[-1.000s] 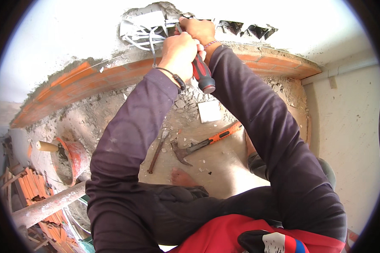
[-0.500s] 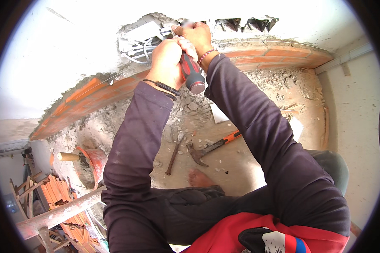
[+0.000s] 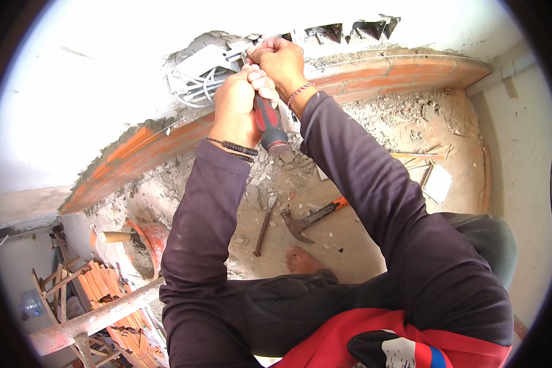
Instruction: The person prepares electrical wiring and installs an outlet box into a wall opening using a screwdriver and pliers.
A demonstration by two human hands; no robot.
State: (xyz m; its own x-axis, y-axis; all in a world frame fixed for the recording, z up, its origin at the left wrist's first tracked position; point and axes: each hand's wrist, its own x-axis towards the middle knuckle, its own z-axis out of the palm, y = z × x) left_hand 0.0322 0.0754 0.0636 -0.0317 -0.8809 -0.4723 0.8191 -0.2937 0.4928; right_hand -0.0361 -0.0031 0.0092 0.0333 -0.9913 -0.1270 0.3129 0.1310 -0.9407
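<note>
A screwdriver (image 3: 270,127) with a thick red and black handle is in my left hand (image 3: 236,101), its fingers wrapped round the grip. The handle end points down toward me and the shaft runs up to the wall. Just to the right, my right hand (image 3: 283,64) has its fingers closed in a pinch by the screwdriver's tip. What they pinch is too small and partly hidden. A white box (image 3: 207,60) sits in a broken-out wall recess to the left of my hands, with a bundle of grey-white cables (image 3: 196,87) looping below it.
On the dusty floor lie a claw hammer (image 3: 303,224) with an orange and black handle, a rusty chisel (image 3: 265,227) and rubble (image 3: 411,122). An orange bucket (image 3: 156,242) stands left, a wooden handle sticking out. A metal tube (image 3: 104,318) crosses the lower left; exposed bricks (image 3: 405,81) line the wall.
The screwdriver's handle end has swung slightly left and down, with my left hand still round it. My right hand stays pinched at the recess. The whole view has shifted a little.
</note>
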